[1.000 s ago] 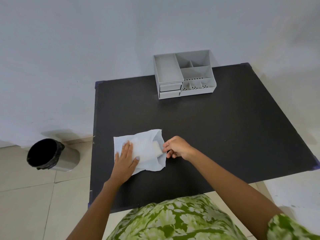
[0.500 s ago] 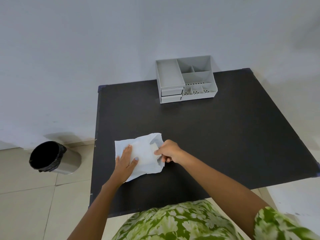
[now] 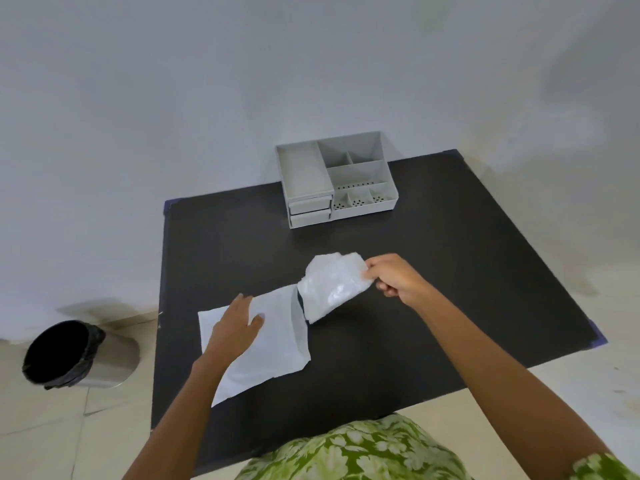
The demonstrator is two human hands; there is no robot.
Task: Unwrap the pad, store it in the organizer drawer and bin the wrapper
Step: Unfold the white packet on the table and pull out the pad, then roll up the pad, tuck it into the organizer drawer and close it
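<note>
A black table [image 3: 433, 289] is seen from above, set against a pale wall. On the floor well to the left of the table, a round bin [image 3: 74, 355] lined with a black bag is seen, nothing visible inside it. At the far edge of the table, a grey organizer [image 3: 334, 178] with open top compartments is placed; its two small drawers [image 3: 310, 211] at the front left are shut.

Nearer the viewer on the table, a white wrapper [image 3: 277, 341] is spread flat and is pressed down under the left hand [image 3: 233, 327], whose fingers are laid open on it, grasping nothing. Just to the right of the wrapper, a white pad [image 3: 332, 285] is pinched at its right edge by the right hand [image 3: 391, 278] and is raised off the table, its lower end close to the wrapper's open edge.

The unwrapping is judged almost finished, though whether the pad is fully free cannot be told. Opening a drawer, storing the pad and binning the wrapper are yet to be done.
</note>
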